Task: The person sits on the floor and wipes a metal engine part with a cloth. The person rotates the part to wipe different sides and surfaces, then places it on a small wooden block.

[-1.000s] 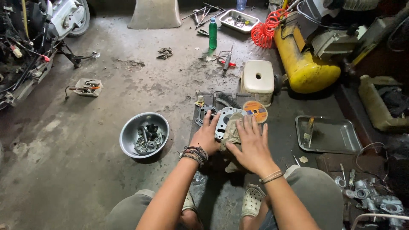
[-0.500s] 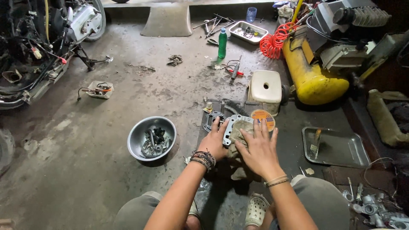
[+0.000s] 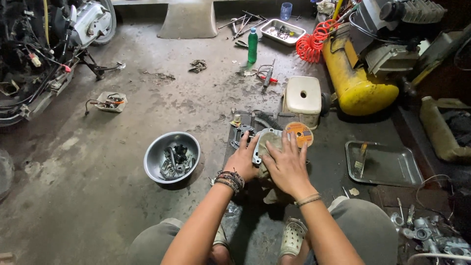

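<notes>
Both hands, the left hand (image 3: 244, 161) and the right hand (image 3: 287, 167), lie close together on a metal cover (image 3: 265, 142). To the left, 1 steel bowl (image 3: 162, 152) of parts blocks the near floor; beyond it the concrete lies open. Ahead stand a white stool (image 3: 302, 95) and an orange disc (image 3: 299, 133). To the right, bare mat separates the hands from 1 metal tray (image 3: 392, 169).

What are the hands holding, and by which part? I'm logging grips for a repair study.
The left hand steadies a grey metal engine cover by its left edge; the right hand presses a rag flat on it.
</notes>
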